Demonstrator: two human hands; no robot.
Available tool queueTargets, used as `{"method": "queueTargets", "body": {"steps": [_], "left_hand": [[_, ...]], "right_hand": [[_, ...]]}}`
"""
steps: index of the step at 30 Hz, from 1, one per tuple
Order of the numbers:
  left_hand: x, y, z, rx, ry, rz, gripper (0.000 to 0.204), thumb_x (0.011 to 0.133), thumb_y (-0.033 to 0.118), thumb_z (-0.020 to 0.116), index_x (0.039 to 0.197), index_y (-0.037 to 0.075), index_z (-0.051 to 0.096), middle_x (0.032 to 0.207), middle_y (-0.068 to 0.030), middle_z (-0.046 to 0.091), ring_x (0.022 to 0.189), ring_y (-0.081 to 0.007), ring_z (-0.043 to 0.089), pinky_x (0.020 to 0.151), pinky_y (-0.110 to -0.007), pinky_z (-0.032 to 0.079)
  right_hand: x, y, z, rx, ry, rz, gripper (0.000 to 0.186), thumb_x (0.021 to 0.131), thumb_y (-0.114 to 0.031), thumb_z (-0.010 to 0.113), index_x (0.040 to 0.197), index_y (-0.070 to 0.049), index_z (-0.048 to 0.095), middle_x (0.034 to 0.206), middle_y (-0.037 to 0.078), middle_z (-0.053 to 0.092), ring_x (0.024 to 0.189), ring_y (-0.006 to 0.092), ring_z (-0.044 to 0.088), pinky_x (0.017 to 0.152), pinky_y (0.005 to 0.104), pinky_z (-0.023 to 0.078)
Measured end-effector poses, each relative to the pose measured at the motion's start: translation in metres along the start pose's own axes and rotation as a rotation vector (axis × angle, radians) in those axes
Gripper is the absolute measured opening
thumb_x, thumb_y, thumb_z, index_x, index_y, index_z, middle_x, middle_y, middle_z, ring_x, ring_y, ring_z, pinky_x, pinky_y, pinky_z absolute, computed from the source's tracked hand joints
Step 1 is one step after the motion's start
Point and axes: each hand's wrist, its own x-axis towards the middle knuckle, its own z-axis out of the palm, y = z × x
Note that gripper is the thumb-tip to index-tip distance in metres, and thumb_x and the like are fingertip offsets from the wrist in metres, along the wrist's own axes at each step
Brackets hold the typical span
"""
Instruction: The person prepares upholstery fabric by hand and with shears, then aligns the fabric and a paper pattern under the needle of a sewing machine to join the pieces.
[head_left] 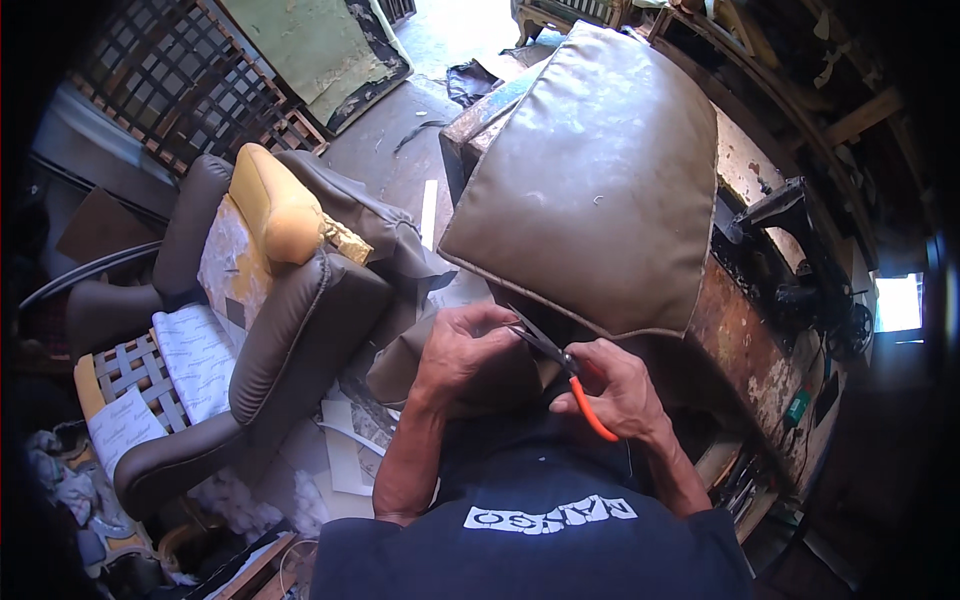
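Observation:
In my right hand [615, 392] is a pair of scissors [592, 407] with orange handles and dark blades that point up and to the left. My left hand [462, 348] is closed in a pinch beside the blade tips; whatever lies between its fingertips is too small to make out. Just beyond both hands, a brown leather-like cushion [610, 160] with piped edges rests on a worn wooden table [755, 370]. Brown cover material [405, 365] hangs below and left of my left hand.
To the left stands a partly upholstered armchair [300, 340] with exposed yellow foam [275, 205] and woven webbing [135, 370]. A black sewing machine [790, 235] sits on the table at right. White stuffing [235, 500] and offcut strips [345, 450] litter the floor. A webbed frame [180, 75] leans at far left.

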Motion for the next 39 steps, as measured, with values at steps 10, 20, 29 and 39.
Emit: {"method": "queueTargets", "body": {"steps": [10, 20, 29, 39], "left_hand": [[-0.005, -0.003, 0.001, -0.036, -0.004, 0.043, 0.013, 0.091, 0.007, 0.079, 0.101, -0.002, 0.079, 0.09, -0.0011, 0.071, 0.085, -0.0087, 0.063, 0.079, -0.026, 0.048], [-0.008, 0.011, -0.018, 0.065, 0.11, -0.012, 0.02, 0.087, 0.014, 0.082, 0.099, -0.001, 0.079, 0.092, -0.0037, 0.074, 0.084, -0.01, 0.067, 0.079, -0.025, 0.051], [-0.108, 0.112, -0.279, 0.272, 1.077, 0.625, 0.027, 0.098, 0.022, 0.073, 0.116, 0.003, 0.076, 0.104, -0.0044, 0.073, 0.096, -0.0149, 0.065, 0.093, -0.03, 0.051], [-0.059, 0.081, -0.329, 1.639, 1.411, 0.52, 0.054, 0.092, 0.019, 0.075, 0.139, -0.003, 0.06, 0.135, -0.0262, 0.065, 0.123, -0.0437, 0.063, 0.109, -0.049, 0.048]], "right_hand": [[0.011, 0.01, -0.002, -0.038, -0.054, -0.07, 0.064, 0.071, -0.037, 0.097, 0.122, -0.006, 0.074, 0.077, 0.007, 0.058, 0.067, 0.02, 0.061, 0.062, 0.0349, 0.051], [-0.006, 0.034, -0.015, 0.237, 0.26, 0.2, 0.052, 0.083, -0.014, 0.089, 0.129, -0.001, 0.068, 0.088, 0.011, 0.074, 0.07, 0.0104, 0.063, 0.069, 0.03, 0.054], [-0.065, 0.138, -0.163, -0.614, 0.813, 0.865, 0.052, 0.092, -0.03, 0.077, 0.134, -0.002, 0.065, 0.105, 0.022, 0.073, 0.098, 0.0441, 0.07, 0.089, 0.0504, 0.054], [-0.039, 0.093, -0.089, -0.554, 0.172, 0.384, 0.093, 0.08, -0.015, 0.08, 0.163, -0.027, 0.041, 0.174, 0.013, 0.026, 0.162, 0.0372, 0.018, 0.127, 0.0681, 0.011]]}}
